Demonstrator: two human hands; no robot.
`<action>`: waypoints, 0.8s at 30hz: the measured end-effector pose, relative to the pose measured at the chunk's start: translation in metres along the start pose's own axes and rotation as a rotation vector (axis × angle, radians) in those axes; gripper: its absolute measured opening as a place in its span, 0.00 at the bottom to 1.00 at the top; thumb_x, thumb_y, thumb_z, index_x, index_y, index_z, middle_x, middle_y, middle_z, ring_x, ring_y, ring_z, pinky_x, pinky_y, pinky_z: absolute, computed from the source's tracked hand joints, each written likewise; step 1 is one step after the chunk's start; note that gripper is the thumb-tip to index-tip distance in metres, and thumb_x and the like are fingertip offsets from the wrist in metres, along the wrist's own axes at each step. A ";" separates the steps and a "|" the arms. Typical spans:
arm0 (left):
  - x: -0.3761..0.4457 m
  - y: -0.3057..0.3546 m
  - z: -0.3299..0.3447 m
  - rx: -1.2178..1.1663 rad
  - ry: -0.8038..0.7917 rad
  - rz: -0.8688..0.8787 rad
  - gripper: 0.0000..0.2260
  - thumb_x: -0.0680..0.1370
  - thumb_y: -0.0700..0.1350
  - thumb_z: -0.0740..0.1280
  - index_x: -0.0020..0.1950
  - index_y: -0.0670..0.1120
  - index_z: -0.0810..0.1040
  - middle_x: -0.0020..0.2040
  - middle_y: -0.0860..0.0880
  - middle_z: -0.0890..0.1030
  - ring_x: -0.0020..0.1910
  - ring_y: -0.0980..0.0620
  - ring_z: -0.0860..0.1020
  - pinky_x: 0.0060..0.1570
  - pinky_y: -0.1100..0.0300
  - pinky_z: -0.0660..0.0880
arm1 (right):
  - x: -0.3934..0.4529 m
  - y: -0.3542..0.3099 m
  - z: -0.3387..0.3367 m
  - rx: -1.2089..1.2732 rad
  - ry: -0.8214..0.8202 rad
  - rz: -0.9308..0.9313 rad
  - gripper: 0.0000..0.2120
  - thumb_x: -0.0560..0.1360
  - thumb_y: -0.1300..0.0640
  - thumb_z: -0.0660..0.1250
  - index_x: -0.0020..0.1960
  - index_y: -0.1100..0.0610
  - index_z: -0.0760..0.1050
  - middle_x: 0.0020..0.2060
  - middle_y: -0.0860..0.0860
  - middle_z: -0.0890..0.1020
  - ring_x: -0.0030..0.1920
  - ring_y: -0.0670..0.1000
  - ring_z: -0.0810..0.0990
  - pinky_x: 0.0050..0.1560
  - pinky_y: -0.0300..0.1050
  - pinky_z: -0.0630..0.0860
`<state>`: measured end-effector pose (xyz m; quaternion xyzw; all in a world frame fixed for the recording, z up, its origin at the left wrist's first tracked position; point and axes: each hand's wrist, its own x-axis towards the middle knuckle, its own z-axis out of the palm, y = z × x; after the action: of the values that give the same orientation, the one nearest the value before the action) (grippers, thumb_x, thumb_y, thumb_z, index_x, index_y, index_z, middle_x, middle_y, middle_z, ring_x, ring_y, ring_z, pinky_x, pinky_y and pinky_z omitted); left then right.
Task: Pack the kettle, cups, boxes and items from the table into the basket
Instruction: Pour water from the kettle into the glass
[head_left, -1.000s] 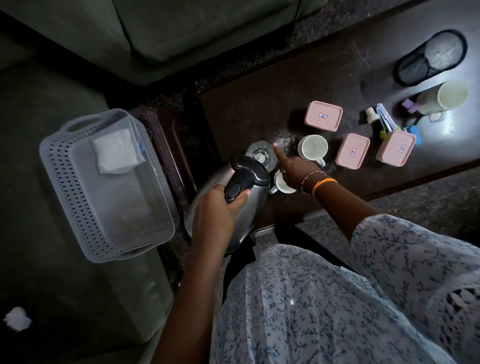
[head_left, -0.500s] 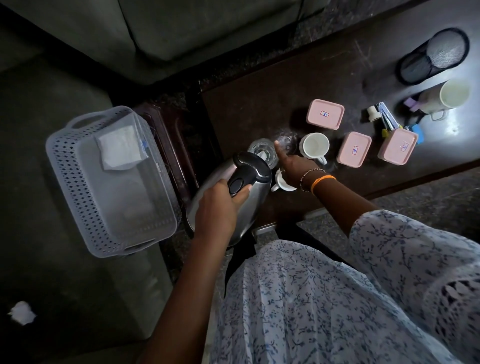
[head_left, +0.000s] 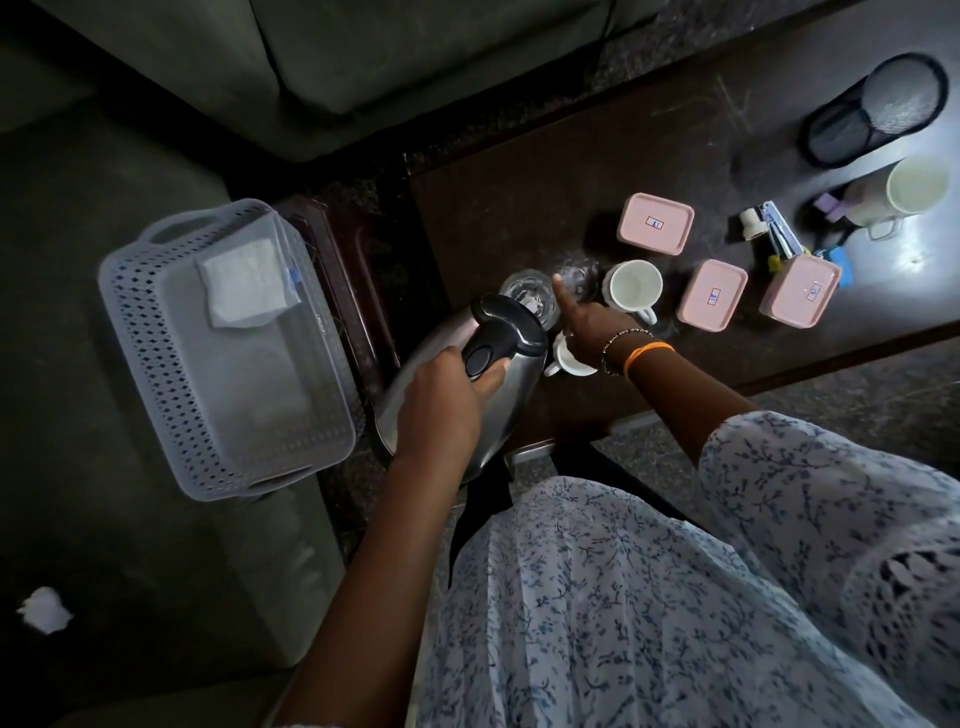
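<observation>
My left hand (head_left: 441, 400) grips the black handle of the steel kettle (head_left: 511, 364), which stands tilted at the table's left end. My right hand (head_left: 589, 325) lies over a white cup (head_left: 569, 364) beside the kettle, one finger stretched toward a clear glass (head_left: 530, 296); its other fingers are hidden. A second white cup (head_left: 634, 286) stands upright just right of it. Three pink lidded boxes (head_left: 655, 222) (head_left: 711, 293) (head_left: 800, 291) sit further right. The grey perforated basket (head_left: 130, 332) stands left of the table and holds a white packet (head_left: 244, 283).
At the table's far right are a black mesh holder (head_left: 878, 109) lying on its side, a large white mug (head_left: 914, 184) and small items including clippers (head_left: 779, 234). A dark sofa lies behind. A white scrap (head_left: 47, 610) lies at lower left.
Both hands stay where they were on the kettle and over the cup. Only the view has shifted slightly.
</observation>
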<state>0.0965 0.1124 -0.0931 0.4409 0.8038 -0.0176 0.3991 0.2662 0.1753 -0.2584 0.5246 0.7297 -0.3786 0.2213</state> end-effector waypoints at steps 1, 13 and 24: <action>0.000 0.000 0.000 -0.004 -0.002 -0.003 0.21 0.75 0.57 0.64 0.55 0.40 0.76 0.51 0.39 0.81 0.50 0.39 0.78 0.48 0.47 0.76 | 0.000 0.000 0.000 -0.001 0.001 -0.001 0.39 0.75 0.62 0.58 0.75 0.55 0.35 0.56 0.67 0.78 0.52 0.65 0.80 0.52 0.56 0.75; -0.001 0.002 0.001 -0.030 -0.028 -0.025 0.21 0.75 0.57 0.64 0.55 0.40 0.76 0.51 0.40 0.80 0.50 0.39 0.78 0.46 0.49 0.75 | 0.003 0.002 0.003 0.002 0.015 -0.013 0.38 0.75 0.61 0.58 0.75 0.57 0.36 0.54 0.68 0.79 0.50 0.65 0.81 0.51 0.56 0.75; 0.001 0.005 0.000 -0.030 -0.030 -0.030 0.21 0.75 0.57 0.64 0.55 0.40 0.76 0.51 0.40 0.80 0.50 0.39 0.78 0.43 0.52 0.73 | -0.001 0.001 0.000 -0.017 0.016 -0.038 0.37 0.75 0.62 0.57 0.74 0.60 0.36 0.55 0.68 0.79 0.51 0.65 0.80 0.53 0.56 0.75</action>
<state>0.1002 0.1160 -0.0919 0.4227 0.8043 -0.0183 0.4174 0.2671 0.1753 -0.2581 0.5116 0.7446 -0.3724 0.2128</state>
